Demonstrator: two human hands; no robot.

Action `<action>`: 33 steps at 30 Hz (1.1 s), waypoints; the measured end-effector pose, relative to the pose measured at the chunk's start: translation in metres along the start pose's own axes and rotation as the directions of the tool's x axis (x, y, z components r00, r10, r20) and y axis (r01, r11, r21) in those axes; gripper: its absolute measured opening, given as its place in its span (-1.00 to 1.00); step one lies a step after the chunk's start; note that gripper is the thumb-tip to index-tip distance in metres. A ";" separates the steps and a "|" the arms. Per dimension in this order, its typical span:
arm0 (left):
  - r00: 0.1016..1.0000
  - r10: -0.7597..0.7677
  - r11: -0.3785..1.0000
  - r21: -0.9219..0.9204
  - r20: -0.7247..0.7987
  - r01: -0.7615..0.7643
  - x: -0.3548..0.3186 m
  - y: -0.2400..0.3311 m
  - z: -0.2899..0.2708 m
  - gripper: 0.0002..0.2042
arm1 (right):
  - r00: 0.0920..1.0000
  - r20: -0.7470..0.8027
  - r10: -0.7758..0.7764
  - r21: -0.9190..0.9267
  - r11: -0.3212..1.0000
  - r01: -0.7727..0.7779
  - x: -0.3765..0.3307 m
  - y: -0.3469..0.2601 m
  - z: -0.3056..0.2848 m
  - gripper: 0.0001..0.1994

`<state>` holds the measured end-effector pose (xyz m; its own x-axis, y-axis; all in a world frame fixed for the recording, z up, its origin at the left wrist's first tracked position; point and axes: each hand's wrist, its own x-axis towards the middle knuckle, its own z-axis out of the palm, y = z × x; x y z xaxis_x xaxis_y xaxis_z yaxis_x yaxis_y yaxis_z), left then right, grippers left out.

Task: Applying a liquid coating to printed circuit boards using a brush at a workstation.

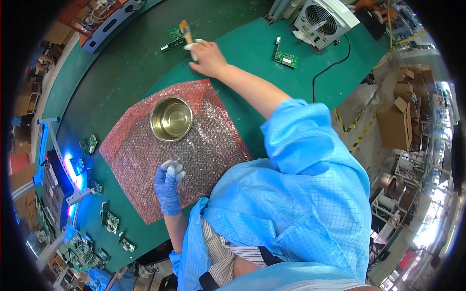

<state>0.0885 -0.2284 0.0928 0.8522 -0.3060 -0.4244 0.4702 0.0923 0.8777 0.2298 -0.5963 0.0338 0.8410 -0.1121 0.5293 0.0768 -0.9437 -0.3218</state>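
My right hand (208, 59) reaches out to the far side of the bench, its fingers closed on a brush (186, 33) with a light handle and orange-brown bristles. White coverings show on its fingertips. Right by the bristles lies a green circuit board (175, 35) with a dark strip along one edge. My left hand (168, 186), in a blue glove with whitish fingertips, hovers over the near part of a pink bubble-wrap sheet (131, 165). Its fingers are curled in; what they may hold is hidden. Between the hands, a round metal bowl (171, 119) stands on the sheet.
Another green board (286, 59) lies at the far right, near a white fan unit (324, 22) with a black cable (320, 72). Several boards (111, 223) sit along the left, beside a lit metal frame (73, 169). Cardboard boxes (395, 123) stand on the floor at right.
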 end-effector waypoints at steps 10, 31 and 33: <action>0.973 -0.074 0.996 0.040 -0.218 0.085 -0.024 -0.005 -0.045 -0.75 | 0.996 0.087 -0.020 -0.138 0.990 0.032 0.063 -0.012 0.073 -0.67; 0.965 0.239 0.971 0.001 -0.111 -0.240 0.039 0.067 -0.004 -0.71 | 0.978 -0.126 -0.166 0.609 0.765 0.208 0.075 -0.129 0.017 -0.66; 0.959 0.218 0.964 -0.112 -0.182 -0.241 0.046 0.063 0.000 -0.69 | 0.961 -0.067 -0.267 0.735 0.639 0.229 0.054 -0.168 -0.002 -0.61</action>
<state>0.1576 -0.2368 0.1287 0.9614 -0.1012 -0.2559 0.2741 0.2687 0.9234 0.2612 -0.4445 0.1185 0.7520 0.1237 0.6475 0.6349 -0.3998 -0.6611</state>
